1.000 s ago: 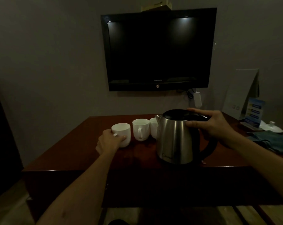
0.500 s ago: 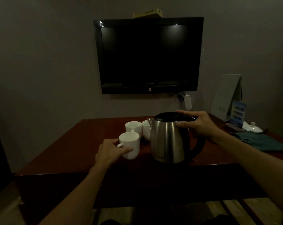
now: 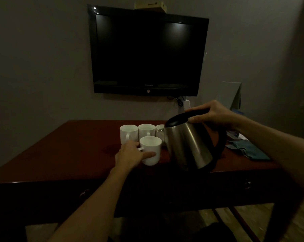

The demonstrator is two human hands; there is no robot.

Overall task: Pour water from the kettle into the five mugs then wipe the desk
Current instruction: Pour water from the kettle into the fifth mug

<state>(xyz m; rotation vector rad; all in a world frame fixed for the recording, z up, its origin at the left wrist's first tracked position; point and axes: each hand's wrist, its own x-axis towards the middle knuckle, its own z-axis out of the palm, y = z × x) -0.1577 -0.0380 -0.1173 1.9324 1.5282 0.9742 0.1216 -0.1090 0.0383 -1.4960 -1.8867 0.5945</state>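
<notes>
- Nearest, L forearm runs up from the bottom edge to the left hand (image 3: 130,155), which holds the front mug (image 3: 150,150) at its handle side: thumb laid across the mug's lower wall, fingers curled round the handle.
- Front mug: white, upright, near the desk's front edge, just L of the kettle (image 3: 189,145); inside looks pale, contents cannot be told.
- Right hand (image 3: 212,116) grips the kettle's black handle at the top, fingers wrapped over it, thumb at the lid edge. Hands apart, each w/ its own object.
- Kettle: steel body, black lid and handle, tilted w/ spout end toward the mugs; base looks clear of the desk on the spout side, contact elsewhere cannot be told.
- Desk (image 3: 69,154): dark red-brown wood, glossy; small wet-looking patch (image 3: 109,148) L of the front mug.
- Behind front mug: a row of white mugs, i.e. far-left mug (image 3: 128,134), middle mug (image 3: 146,131), a third mug (image 3: 160,130) partly hidden by the kettle. Others not visible.
- R side of desk: teal cloth (image 3: 249,151), folded, lying flat, well apart from the mugs.
- Far: dark TV (image 3: 147,51) on the wall, small box (image 3: 150,6) on top of it.
</notes>
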